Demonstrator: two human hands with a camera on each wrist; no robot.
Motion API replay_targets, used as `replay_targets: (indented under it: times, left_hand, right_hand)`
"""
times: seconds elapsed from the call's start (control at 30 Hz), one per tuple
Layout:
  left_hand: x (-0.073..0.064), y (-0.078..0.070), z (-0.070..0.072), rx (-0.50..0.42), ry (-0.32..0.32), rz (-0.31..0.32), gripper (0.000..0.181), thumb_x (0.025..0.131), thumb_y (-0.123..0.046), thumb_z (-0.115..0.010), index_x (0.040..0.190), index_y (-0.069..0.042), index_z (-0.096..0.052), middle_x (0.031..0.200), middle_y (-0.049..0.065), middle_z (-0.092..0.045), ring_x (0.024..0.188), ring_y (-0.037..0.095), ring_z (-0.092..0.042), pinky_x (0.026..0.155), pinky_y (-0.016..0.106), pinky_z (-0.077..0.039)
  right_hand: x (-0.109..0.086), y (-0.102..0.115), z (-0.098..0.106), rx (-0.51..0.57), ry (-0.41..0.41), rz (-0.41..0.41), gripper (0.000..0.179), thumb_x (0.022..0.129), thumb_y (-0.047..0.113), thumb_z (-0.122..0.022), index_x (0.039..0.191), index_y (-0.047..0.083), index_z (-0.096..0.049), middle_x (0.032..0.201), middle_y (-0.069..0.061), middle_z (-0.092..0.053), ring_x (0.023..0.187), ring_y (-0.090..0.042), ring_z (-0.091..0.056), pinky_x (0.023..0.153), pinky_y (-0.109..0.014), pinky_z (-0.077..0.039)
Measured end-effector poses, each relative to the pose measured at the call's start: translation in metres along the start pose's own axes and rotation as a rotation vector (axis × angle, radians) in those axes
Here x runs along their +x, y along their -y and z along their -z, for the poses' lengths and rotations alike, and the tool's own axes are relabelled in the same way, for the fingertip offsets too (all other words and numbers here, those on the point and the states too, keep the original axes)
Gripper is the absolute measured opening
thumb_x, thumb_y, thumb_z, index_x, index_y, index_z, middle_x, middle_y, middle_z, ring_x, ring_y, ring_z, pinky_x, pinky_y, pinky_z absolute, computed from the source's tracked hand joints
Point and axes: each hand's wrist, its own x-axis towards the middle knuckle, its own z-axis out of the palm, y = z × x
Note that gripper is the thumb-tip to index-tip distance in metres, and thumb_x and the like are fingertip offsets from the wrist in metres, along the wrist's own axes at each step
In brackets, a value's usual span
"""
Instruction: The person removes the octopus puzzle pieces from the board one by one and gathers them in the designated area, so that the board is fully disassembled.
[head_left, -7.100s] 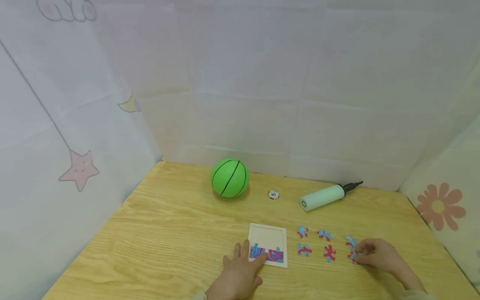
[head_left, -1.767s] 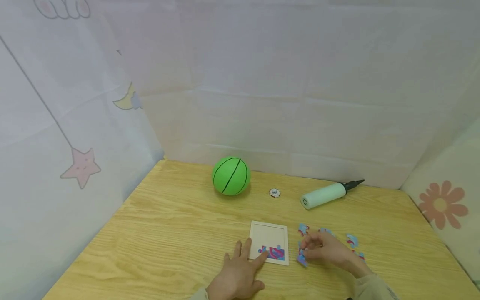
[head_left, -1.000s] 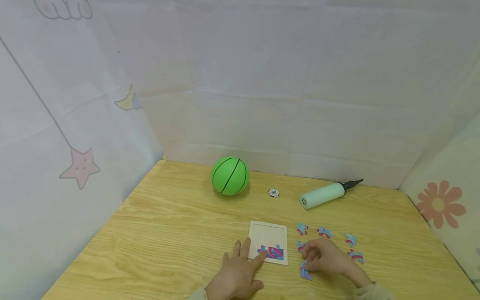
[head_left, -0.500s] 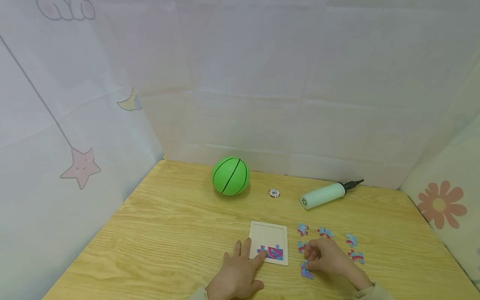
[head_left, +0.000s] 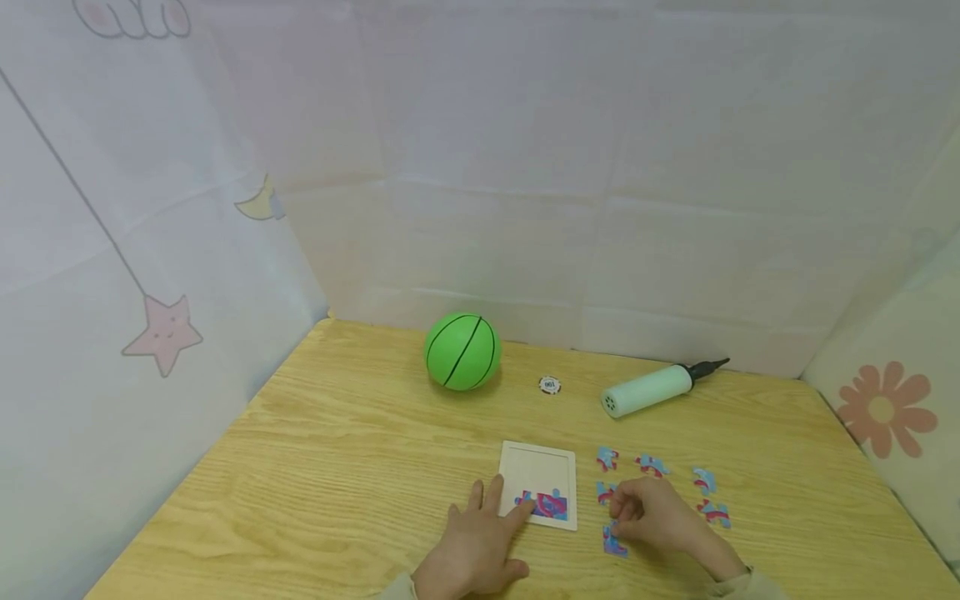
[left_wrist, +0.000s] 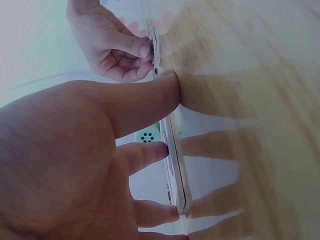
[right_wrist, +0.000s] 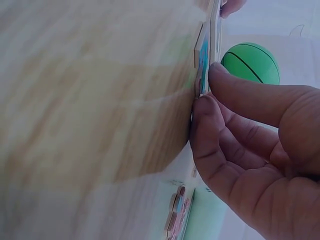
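A shallow square puzzle tray (head_left: 536,468) lies on the table, with joined pink, blue and purple puzzle pieces (head_left: 553,507) along its lower part. My left hand (head_left: 474,542) rests flat with spread fingers at the tray's left side, its index fingertip on the pieces. To the right of the tray, my right hand (head_left: 660,518) pinches a blue-and-purple puzzle piece (head_left: 614,546) between thumb and index finger, low over the table. In the right wrist view the fingertips (right_wrist: 205,107) cover part of the piece (right_wrist: 202,57). The left wrist view shows the tray (left_wrist: 176,165) edge-on beside the fingers.
Several loose puzzle pieces lie around the right hand, including a blue one (head_left: 607,457), a curved one (head_left: 704,480) and a pink-blue one (head_left: 714,512). Further back are a green ball (head_left: 462,352), a poker chip (head_left: 550,385) and a hand pump (head_left: 648,392).
Seven seconds ago my right hand was at the far-right pieces, and the tray's lower left corner held a piece. That corner is bare now. Over the last second the hands stay nearly still.
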Motion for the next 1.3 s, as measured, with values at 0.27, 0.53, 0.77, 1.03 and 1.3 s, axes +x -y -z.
replay_targets:
  times: [0.27, 0.53, 0.77, 1.03, 1.3]
  left_hand:
    - [-0.001, 0.001, 0.001, -0.03, 0.012, 0.011, 0.074, 0.079, -0.053, -0.07, 0.144, -0.033, -0.041, 0.151, 0.02, -0.03, 0.134, 0.047, -0.032, 0.091, 0.068, -0.038]
    - [-0.001, -0.003, 0.002, -0.077, 0.008, 0.01, 0.072, 0.079, -0.047, -0.072, 0.143, -0.033, -0.042, 0.151, 0.022, -0.03, 0.134, 0.048, -0.031, 0.092, 0.07, -0.035]
    - [0.001, -0.024, -0.005, -0.105, -0.008, 0.032, 0.068, 0.08, -0.036, -0.074, 0.142, -0.029, -0.045, 0.149, 0.024, -0.032, 0.134, 0.049, -0.03, 0.087, 0.07, -0.04]
    - [0.002, -0.043, -0.013, -0.114, 0.005, 0.093, 0.074, 0.077, -0.05, -0.072, 0.143, -0.033, -0.044, 0.148, 0.028, -0.03, 0.135, 0.051, -0.026, 0.089, 0.07, -0.038]
    - [0.003, -0.046, -0.01, -0.038, 0.022, 0.105, 0.072, 0.078, -0.054, -0.068, 0.143, -0.036, -0.043, 0.146, 0.031, -0.032, 0.134, 0.051, -0.027, 0.089, 0.069, -0.04]
  right_hand:
    - [0.002, 0.0, -0.001, -0.024, 0.001, 0.012, 0.009, 0.083, 0.008, -0.073, 0.082, 0.008, -0.063, 0.073, 0.005, -0.059, 0.063, -0.002, -0.051, 0.056, -0.021, -0.045]
    - [0.004, 0.001, -0.001, -0.033, 0.014, 0.034, 0.008, 0.085, 0.011, -0.072, 0.085, 0.007, -0.065, 0.075, 0.007, -0.06, 0.065, -0.002, -0.052, 0.058, -0.022, -0.046]
    - [0.01, 0.005, 0.001, -0.057, 0.002, 0.084, 0.009, 0.086, 0.016, -0.072, 0.086, 0.009, -0.066, 0.076, 0.009, -0.06, 0.066, -0.001, -0.052, 0.058, -0.022, -0.045]
    - [0.021, 0.019, -0.002, -0.049, -0.012, 0.126, 0.007, 0.087, 0.018, -0.071, 0.087, 0.013, -0.067, 0.076, 0.009, -0.058, 0.066, -0.002, -0.05, 0.058, -0.022, -0.045]
    - [0.035, 0.032, -0.005, -0.073, -0.006, 0.1, 0.01, 0.089, 0.024, -0.069, 0.085, 0.015, -0.066, 0.076, 0.01, -0.06, 0.065, -0.003, -0.051, 0.058, -0.024, -0.044]
